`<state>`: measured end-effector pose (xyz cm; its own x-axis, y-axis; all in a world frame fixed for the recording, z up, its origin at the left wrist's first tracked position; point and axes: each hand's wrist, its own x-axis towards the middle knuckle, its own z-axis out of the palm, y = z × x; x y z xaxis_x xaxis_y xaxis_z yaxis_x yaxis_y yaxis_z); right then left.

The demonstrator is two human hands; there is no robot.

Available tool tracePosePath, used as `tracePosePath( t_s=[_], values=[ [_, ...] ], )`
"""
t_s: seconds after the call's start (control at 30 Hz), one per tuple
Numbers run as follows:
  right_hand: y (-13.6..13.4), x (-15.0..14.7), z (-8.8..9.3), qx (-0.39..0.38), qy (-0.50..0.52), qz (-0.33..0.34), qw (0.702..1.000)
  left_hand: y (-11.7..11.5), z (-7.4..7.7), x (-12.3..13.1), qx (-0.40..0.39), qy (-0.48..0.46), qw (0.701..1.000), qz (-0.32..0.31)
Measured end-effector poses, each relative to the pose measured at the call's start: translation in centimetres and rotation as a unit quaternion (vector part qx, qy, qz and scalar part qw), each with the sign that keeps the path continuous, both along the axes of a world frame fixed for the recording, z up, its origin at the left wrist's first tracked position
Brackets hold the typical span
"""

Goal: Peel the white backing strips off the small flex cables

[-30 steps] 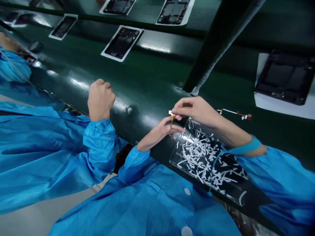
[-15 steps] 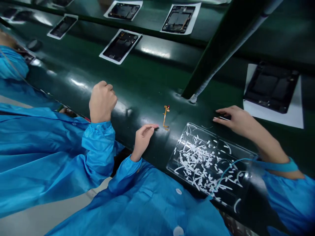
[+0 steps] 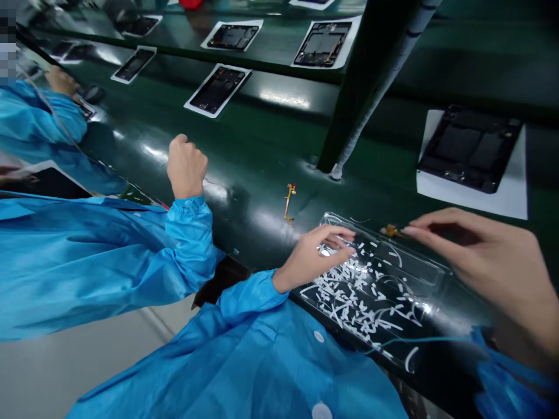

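My right hand point(image 3: 489, 250) pinches a small orange flex cable point(image 3: 390, 230) between thumb and fingertips, above the far edge of a clear plastic tray point(image 3: 421, 269). Many white strips point(image 3: 349, 291) lie scattered in that tray. Over the tray's left part hovers my left hand point(image 3: 317, 253), its thumb and fingers apart and nothing visible between them. A second orange flex cable point(image 3: 288, 202) rests on the green bench, beyond my left hand. A blue wrist strap cord point(image 3: 428, 339) runs across the tray's near side.
To the right, a black tablet housing point(image 3: 471, 148) sits on white paper. More housings point(image 3: 218, 90) lie farther back and on the shelf. A post point(image 3: 353, 110) rises from the bench. At my left is a co-worker's fist point(image 3: 187, 166); another person's hand point(image 3: 62, 80) is beyond.
My left hand has moved right, from beside the loose cable to above the tray. My right hand has come nearer, and the orange cable now shows in its fingers. The view has shifted slightly.
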<state>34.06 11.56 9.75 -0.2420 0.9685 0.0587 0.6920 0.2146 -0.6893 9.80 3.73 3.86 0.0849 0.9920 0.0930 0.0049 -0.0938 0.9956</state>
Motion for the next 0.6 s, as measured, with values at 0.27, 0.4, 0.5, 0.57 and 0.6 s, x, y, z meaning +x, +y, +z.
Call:
tracePosePath(
  t_s=[0.27,0.4,0.5,0.57,0.6],
  values=[
    [-8.2,-1.8,0.7,-0.069,0.206,-0.082,0.973,0.1,2.0,4.0,0.055,-0.003,0.997,-0.046],
    [-9.0,-0.5,-0.5,-0.039,0.18,-0.042,0.982,-0.2,2.2,3.9,0.127,0.051,0.989,-0.064],
    [-9.5,0.3,-1.4,0.002,0.173,-0.05,0.984,-0.5,1.8,4.9,0.153,0.081,0.985,-0.025],
    [-9.9,0.8,-2.0,-0.002,0.19,-0.084,0.978,-0.7,1.4,5.9,0.178,0.103,0.978,0.02],
    [-10.1,1.0,-2.3,-0.008,0.201,-0.097,0.975,-0.8,1.2,6.4,0.197,0.112,0.973,0.035]
  ],
)
